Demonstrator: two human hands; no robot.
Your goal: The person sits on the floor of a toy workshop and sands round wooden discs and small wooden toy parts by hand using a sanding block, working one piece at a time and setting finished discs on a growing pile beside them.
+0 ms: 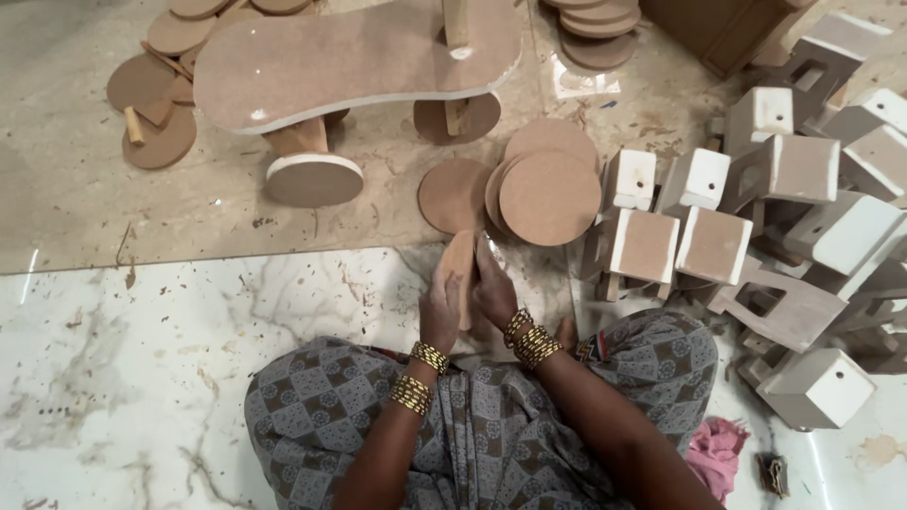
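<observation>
I sit on the floor, knees covered by grey patterned cloth. A round brown fibreboard disc (461,260) stands on edge between my hands. My left hand (440,308) presses its left face and my right hand (493,288) grips its right face. Gold bangles circle both wrists. Just beyond the hands lies a single flat disc (453,195) and a leaning stack of discs (548,194).
A low kidney-shaped board table (350,61) on round feet stands at the top. More discs (151,85) lie at top left and top centre. Several white-edged wooden boxes (784,217) pile up on the right. A pink rag (715,451) lies by my right knee.
</observation>
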